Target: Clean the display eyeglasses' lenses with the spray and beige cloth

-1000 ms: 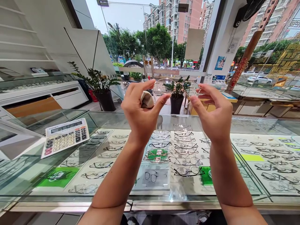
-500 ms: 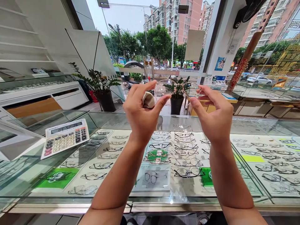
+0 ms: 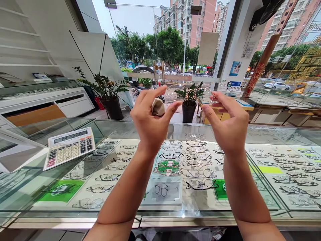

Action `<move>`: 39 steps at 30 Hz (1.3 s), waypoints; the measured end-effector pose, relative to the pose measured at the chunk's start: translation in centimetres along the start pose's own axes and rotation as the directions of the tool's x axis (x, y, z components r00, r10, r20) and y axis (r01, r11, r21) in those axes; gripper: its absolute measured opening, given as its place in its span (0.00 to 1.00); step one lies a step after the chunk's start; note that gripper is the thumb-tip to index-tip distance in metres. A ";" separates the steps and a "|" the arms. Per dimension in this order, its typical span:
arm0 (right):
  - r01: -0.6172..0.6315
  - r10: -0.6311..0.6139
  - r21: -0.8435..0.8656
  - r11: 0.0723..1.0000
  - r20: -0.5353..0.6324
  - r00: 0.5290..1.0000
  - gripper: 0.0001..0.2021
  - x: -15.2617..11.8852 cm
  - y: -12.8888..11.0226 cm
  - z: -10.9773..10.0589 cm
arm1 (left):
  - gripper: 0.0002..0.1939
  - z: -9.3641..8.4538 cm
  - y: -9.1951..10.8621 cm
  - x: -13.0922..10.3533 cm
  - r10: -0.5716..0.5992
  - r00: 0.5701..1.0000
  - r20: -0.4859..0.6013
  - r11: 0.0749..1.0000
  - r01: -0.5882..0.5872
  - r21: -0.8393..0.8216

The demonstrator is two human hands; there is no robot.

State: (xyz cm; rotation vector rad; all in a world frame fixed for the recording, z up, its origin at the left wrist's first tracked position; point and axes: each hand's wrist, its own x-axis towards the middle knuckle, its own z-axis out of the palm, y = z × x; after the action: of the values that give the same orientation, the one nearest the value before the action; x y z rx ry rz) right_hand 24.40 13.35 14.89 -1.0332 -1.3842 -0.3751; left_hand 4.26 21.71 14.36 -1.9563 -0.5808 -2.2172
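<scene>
A thin-rimmed pair of glasses (image 3: pixel 192 91) is held up above the glass counter, its clear lenses hard to make out against the window. My left hand (image 3: pixel 150 117) is at its left side, index fingertip by the rim, thumb apart below, with a light grey cloth (image 3: pixel 158 107) tucked in the palm. At the right side, my right hand (image 3: pixel 227 120) pinches the frame's end between thumb and fingers. Both hands are raised at about the same height.
Under the counter glass (image 3: pixel 160 214) lie rows of glasses (image 3: pixel 202 184) and green cards (image 3: pixel 61 190). A calculator (image 3: pixel 70 145) rests on the left. Beyond the counter stand potted plants (image 3: pixel 188 112), with a glass front behind them.
Both hands and the glasses have shifted very slightly left. The hold on the glasses and cloth looks the same.
</scene>
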 end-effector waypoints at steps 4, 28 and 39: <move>0.001 -0.002 -0.028 1.000 -0.001 1.000 0.21 0.0 0.0 0.0 | 0.21 0.1 0.2 0.0 -0.025 1.000 0.003 1.000 0.025 0.005; 0.097 -0.118 -0.182 0.979 -0.108 0.987 0.21 -0.5 -1.2 0.6 | 0.28 1.1 -1.4 -0.4 -0.122 0.989 0.083 0.988 0.129 -0.081; 0.033 -0.035 -0.044 0.998 -0.044 0.998 0.21 -0.2 -0.4 0.7 | 0.24 0.7 0.1 -0.4 -0.089 0.996 -0.012 0.993 0.088 -0.075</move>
State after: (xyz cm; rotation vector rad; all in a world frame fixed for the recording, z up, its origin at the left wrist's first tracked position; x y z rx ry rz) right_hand 23.64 13.62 14.78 -1.0314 -1.3600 -0.4528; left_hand 5.00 21.78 14.07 -1.9843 -0.6033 -2.3366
